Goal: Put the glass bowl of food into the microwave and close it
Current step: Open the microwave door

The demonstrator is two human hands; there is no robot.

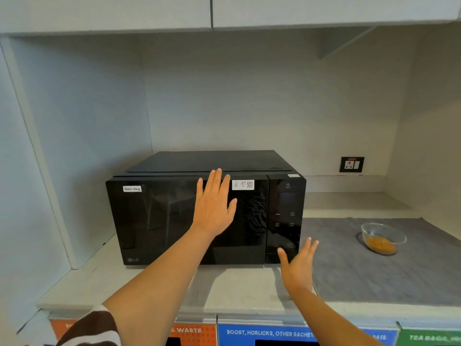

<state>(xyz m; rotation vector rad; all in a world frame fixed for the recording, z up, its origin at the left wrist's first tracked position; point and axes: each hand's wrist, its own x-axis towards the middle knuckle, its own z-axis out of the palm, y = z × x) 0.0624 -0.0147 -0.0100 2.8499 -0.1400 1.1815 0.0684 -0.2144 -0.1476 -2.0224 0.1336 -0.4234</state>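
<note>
So, the microwave [204, 218] sits mid-frame with its door shut, and my left hand [214, 208] is spread flat and wide on the dark glass, holding nothing. My right hand [298, 267] hovers lower right of center, fingers splayed and empty, just in front of the bottom of the control panel [285, 218]. The glass bowl [383, 238], with orange food at the bottom, is off at the right of the frame on the grey mat [374, 278], well apart from both hands. I'd say this is the opening step: the door needs to come open before the bowl goes anywhere, probably by a release near that panel. Nothing blocks the path to the bowl. A wall socket [351, 164] is behind it, and labelled waste bins [264, 333] run along the bottom edge.
</note>
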